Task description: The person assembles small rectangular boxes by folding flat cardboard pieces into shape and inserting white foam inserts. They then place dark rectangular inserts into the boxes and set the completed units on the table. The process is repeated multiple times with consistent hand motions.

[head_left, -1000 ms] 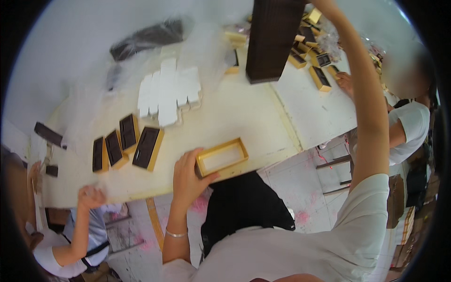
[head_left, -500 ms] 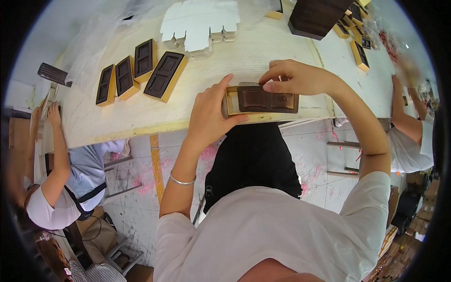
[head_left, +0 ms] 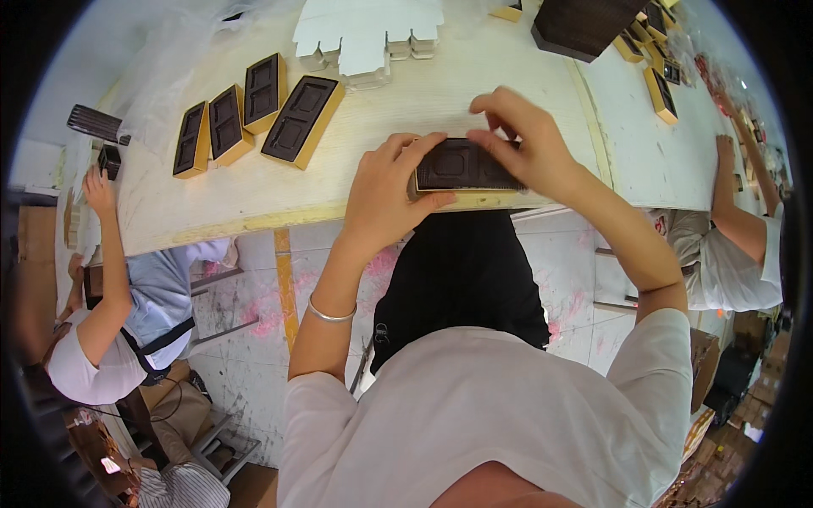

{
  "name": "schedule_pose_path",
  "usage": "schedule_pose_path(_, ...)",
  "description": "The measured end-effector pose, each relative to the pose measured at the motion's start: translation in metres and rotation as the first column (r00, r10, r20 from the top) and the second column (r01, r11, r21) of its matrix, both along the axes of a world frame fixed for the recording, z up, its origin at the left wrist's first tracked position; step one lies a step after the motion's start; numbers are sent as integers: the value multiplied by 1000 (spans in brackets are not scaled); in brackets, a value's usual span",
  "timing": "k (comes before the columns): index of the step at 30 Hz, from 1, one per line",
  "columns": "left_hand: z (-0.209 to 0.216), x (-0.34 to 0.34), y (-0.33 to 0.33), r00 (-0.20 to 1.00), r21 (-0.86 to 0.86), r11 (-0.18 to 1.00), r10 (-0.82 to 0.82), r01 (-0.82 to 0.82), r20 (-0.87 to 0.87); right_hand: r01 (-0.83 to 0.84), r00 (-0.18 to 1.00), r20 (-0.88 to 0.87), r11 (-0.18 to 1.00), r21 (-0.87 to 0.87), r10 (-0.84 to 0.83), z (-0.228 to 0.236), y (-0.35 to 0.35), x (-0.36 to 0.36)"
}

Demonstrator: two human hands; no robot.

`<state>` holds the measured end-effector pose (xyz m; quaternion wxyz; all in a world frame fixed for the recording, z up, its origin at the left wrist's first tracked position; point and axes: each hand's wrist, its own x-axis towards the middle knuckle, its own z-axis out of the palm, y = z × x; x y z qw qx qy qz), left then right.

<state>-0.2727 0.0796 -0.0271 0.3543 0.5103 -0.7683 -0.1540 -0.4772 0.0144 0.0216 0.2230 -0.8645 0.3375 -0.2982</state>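
Note:
At the near edge of the table lies a small gold box with a dark brown plastic tray (head_left: 450, 166) in it; the tray has moulded square hollows. My left hand (head_left: 383, 188) grips the box's left end, its thumb along the near side and its fingers over the far side. Above the right end of the tray is my right hand (head_left: 532, 146). Its thumb and forefinger are apart with nothing between them, and the thumb is at or just over the tray. The hand hides the box's right end.
Several gold boxes with brown trays (head_left: 303, 120) stand to the left. White folded cartons (head_left: 366, 30) and a dark brown stack (head_left: 583, 27) are farther back. More gold boxes (head_left: 660, 95) lie at right. Co-workers sit on both sides.
The brown tray has gone from lying askew over the gold box to sitting inside it. My right hand has loosened its pinch on the tray and its fingers have spread.

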Motion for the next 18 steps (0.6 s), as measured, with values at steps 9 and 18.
schedule_pose_path(9,4,1,-3,999,70,997,-31,33,-30,-410,845,-389,912,-30,367,21,-7,-60)
schedule_pose_path(18,0,7,-2,999,151,988,-45,44,3,-539,695,-697,771,-340,179,15,1,-47)
